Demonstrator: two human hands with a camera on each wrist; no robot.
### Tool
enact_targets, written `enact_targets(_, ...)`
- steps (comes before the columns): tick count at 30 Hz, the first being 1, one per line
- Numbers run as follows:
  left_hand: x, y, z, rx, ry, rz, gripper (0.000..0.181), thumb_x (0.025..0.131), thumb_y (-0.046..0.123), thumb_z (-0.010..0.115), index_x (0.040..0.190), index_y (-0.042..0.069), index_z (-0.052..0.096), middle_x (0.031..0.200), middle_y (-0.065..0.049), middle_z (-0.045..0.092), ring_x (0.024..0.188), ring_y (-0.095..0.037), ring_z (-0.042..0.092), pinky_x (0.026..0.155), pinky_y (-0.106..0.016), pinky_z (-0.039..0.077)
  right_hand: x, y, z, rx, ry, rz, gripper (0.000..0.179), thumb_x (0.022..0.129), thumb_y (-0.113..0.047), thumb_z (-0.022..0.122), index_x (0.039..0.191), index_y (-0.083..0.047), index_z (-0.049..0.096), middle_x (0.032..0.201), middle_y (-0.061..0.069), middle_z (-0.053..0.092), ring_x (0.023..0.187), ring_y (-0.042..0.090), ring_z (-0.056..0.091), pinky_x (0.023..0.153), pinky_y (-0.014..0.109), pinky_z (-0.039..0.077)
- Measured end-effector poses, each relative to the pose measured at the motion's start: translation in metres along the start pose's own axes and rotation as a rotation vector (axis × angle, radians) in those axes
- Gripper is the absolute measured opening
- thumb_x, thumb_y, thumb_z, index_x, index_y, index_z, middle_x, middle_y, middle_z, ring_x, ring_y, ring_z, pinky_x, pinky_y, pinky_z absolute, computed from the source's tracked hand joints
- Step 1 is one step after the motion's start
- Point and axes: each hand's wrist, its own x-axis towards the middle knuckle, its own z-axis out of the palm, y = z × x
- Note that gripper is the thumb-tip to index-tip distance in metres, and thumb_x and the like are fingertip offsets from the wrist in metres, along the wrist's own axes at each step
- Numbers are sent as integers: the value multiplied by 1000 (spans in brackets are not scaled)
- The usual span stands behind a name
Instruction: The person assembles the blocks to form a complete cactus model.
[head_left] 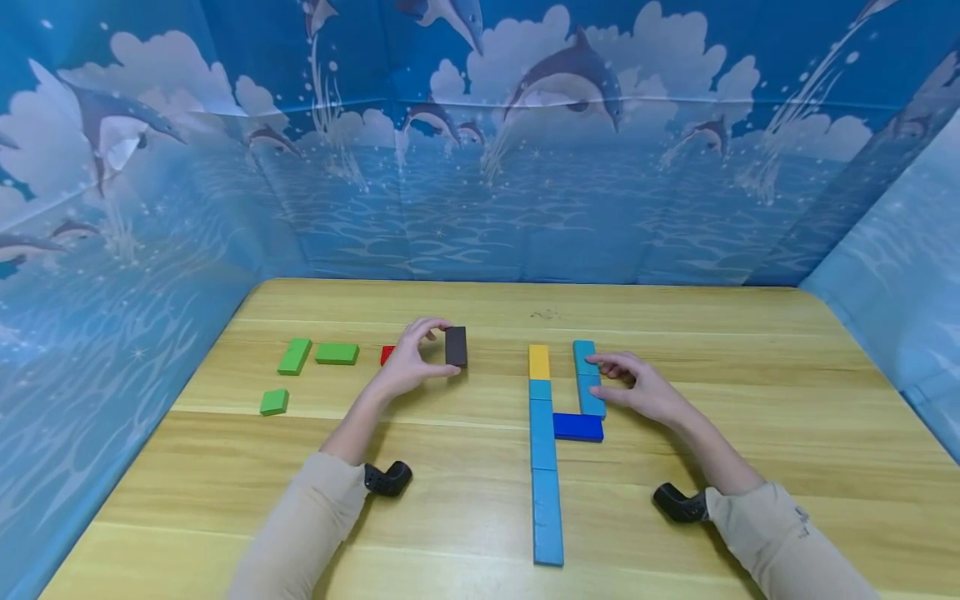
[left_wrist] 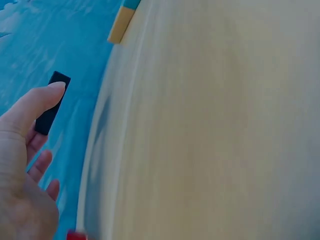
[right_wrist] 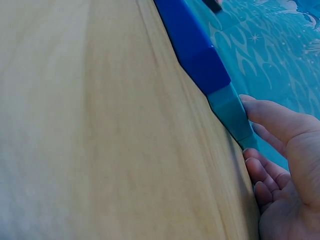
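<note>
My left hand (head_left: 405, 362) pinches a black block (head_left: 456, 347) lengthwise between thumb and fingertips. In the left wrist view this black block (left_wrist: 52, 104) appears held up off the table. A red block (head_left: 387, 355) is partly hidden behind that hand. My right hand (head_left: 641, 387) lies beside a short column of light blue blocks (head_left: 591, 393), thumb and index fingertips touching its right side. The right wrist view shows the thumb against a light blue block (right_wrist: 232, 115). A dark blue block (head_left: 578, 427) links this column to a longer line of light blue blocks (head_left: 543, 433), topped by a yellow block (head_left: 539, 362).
Three green blocks lie at the left: an upright one (head_left: 295, 356), a sideways one (head_left: 337, 354) and a shorter one (head_left: 274, 402). All stand on a wooden table (head_left: 450, 517). A dolphin-printed cloth (head_left: 465, 225) hangs behind and at the sides.
</note>
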Motion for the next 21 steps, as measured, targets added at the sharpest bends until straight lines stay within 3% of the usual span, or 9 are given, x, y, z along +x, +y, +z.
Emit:
enact_targets(10,47,5,39,-2,-10,-17,67,69,18,81,128,9,49,125,-3,47,105,-25,42,88,-43,38,2,-1,0,11,-17,10,48,86,-23,65,128,-6,51,106,10,50,93,21,42,74,24,37)
enact_targets(21,73,4,67,32,-17,-59,68,70,22,80,130,13,49,130,-3,46,112,-25,44,96,-43,33,2,0,0,13,-29,23,48,87,-23,64,129,-7,50,107,10,50,94,22,41,75,25,37)
